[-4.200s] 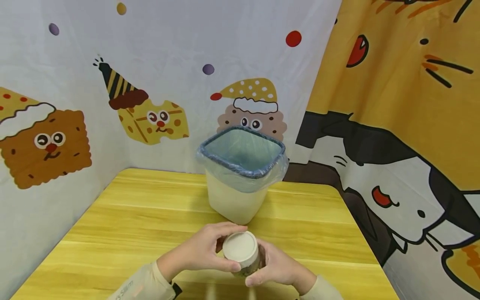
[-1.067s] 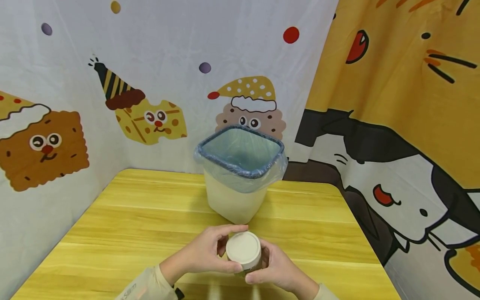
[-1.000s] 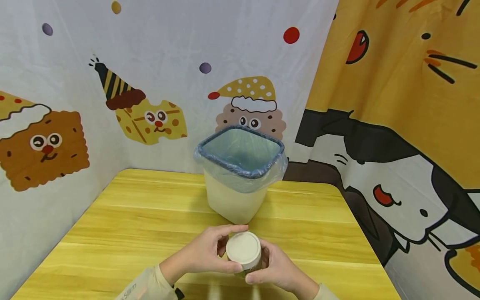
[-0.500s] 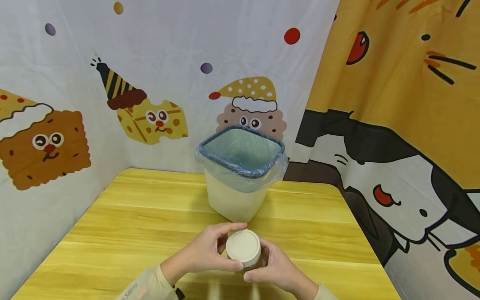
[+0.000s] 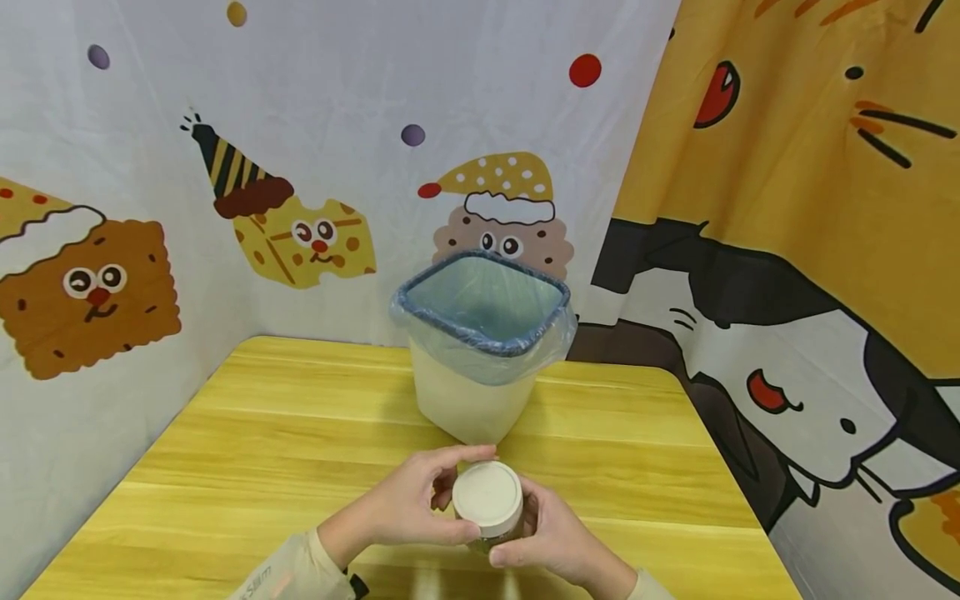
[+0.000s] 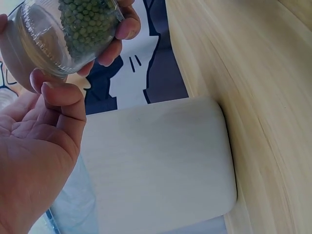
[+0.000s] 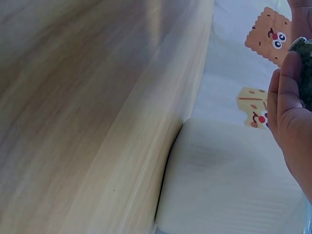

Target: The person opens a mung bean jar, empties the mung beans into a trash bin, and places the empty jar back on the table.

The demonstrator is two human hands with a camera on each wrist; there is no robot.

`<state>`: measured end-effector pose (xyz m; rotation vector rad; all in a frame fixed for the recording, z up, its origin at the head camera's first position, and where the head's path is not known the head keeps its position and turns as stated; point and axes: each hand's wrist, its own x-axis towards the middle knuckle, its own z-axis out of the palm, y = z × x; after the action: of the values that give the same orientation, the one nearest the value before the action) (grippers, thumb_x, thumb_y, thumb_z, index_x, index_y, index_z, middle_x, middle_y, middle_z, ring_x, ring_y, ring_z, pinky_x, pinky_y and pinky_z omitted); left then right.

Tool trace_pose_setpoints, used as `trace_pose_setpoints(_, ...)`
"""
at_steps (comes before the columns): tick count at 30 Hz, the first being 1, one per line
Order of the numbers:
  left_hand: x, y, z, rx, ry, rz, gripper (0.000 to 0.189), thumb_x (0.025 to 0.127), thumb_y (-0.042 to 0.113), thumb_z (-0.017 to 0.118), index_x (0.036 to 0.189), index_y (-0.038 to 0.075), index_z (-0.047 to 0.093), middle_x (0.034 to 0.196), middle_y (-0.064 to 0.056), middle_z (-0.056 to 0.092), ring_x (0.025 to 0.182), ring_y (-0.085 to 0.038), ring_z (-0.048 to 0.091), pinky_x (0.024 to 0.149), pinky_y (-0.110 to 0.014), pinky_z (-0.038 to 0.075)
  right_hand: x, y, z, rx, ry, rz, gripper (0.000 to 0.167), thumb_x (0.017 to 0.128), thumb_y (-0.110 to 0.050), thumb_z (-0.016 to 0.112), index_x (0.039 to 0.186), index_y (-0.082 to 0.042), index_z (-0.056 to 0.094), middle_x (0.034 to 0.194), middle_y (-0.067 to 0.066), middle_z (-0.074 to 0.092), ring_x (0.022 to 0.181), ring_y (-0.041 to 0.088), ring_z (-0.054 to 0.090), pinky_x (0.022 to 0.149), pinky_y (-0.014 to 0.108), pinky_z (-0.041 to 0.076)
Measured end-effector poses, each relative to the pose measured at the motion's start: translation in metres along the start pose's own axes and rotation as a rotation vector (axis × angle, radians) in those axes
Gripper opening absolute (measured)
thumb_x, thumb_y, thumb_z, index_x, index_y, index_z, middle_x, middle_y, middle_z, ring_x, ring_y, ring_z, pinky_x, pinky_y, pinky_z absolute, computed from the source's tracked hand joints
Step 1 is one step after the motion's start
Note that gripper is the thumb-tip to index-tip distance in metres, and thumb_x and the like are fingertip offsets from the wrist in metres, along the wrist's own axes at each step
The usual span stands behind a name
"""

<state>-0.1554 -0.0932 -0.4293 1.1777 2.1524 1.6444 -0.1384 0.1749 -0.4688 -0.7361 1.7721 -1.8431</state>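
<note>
A clear jar [image 6: 87,27] of small green beans, with a cream lid [image 5: 487,497], is held above the near part of the table. My left hand [image 5: 420,498] grips the lid from the left, thumb at the front and index finger at the back. From the right, my right hand [image 5: 551,535] holds the jar's body below the lid, its thumb in front. The left wrist view shows the beans [image 6: 87,24] through the jar's wall. In the right wrist view only part of the jar [image 7: 304,68] shows, against the right hand's fingers.
A cream bin [image 5: 472,400] lined with a blue translucent bag [image 5: 480,333] stands on the wood-patterned table [image 5: 300,433] just beyond the hands. Cartoon-printed curtains [image 5: 330,100] hang behind the table and along its sides.
Since the oldest frame, the lid has shifted slightly to the right with both hands still on the jar. Over the last second the jar and hands have hardly moved.
</note>
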Motion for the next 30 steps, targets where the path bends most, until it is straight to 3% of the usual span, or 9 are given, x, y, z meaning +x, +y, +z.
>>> trace_pose_setpoints(4, 0.0004, -0.0014, 0.0012, 0.028, 0.012, 0.009, 0.073, 0.090, 0.020, 0.086, 0.156, 0.018, 0.055, 0.084, -0.007, 0.061, 0.062, 0.004, 0.044, 0.055, -0.016, 0.042, 0.0007, 0.0004, 0.0008, 0.005, 0.012, 0.005, 0.086, 0.093, -0.013, 0.084, 0.162, 0.004, 0.036, 0.150, 0.017, 0.059, 0.133, 0.023, 0.064, 0.108, 0.029, 0.057)
trace_pose_setpoints(9, 0.0009, -0.0036, 0.0026, 0.075, 0.029, 0.010, 0.074, 0.088, 0.024, 0.088, 0.155, 0.019, 0.057, 0.099, 0.004, 0.063, 0.065, 0.003, 0.046, 0.057, -0.016, 0.044, 0.0012, 0.0012, 0.0017, -0.007, 0.028, 0.014, 0.086, 0.092, -0.012, 0.085, 0.161, 0.002, 0.037, 0.152, 0.016, 0.057, 0.136, 0.024, 0.062, 0.111, 0.027, 0.054)
trace_pose_setpoints(19, 0.0012, -0.0037, 0.0040, 0.092, 0.038, 0.010, 0.075, 0.086, 0.027, 0.090, 0.154, 0.021, 0.058, 0.134, -0.003, 0.066, 0.067, 0.002, 0.045, 0.059, -0.015, 0.043, 0.0018, 0.0023, 0.0032, 0.010, 0.005, -0.017, 0.085, 0.092, -0.013, 0.085, 0.161, 0.002, 0.037, 0.152, 0.017, 0.057, 0.136, 0.027, 0.062, 0.110, 0.029, 0.056)
trace_pose_setpoints(23, 0.0016, -0.0049, 0.0054, 0.104, 0.047, 0.017, 0.076, 0.085, 0.028, 0.091, 0.153, 0.021, 0.058, 0.134, -0.003, 0.065, 0.069, 0.001, 0.045, 0.060, -0.015, 0.044, 0.0022, 0.0022, 0.0043, 0.013, -0.001, -0.022, 0.084, 0.092, -0.013, 0.085, 0.161, 0.001, 0.038, 0.152, 0.017, 0.057, 0.135, 0.028, 0.063, 0.109, 0.030, 0.057)
trace_pose_setpoints(30, 0.0010, -0.0072, 0.0065, 0.107, 0.037, -0.002, 0.078, 0.086, 0.033, 0.092, 0.156, 0.026, 0.056, 0.128, 0.000, 0.061, 0.072, -0.012, 0.047, 0.062, -0.017, 0.045, 0.0017, 0.0036, 0.0054, 0.004, 0.002, -0.038, 0.084, 0.090, -0.008, 0.085, 0.160, 0.002, 0.039, 0.151, 0.019, 0.057, 0.133, 0.025, 0.064, 0.108, 0.031, 0.057)
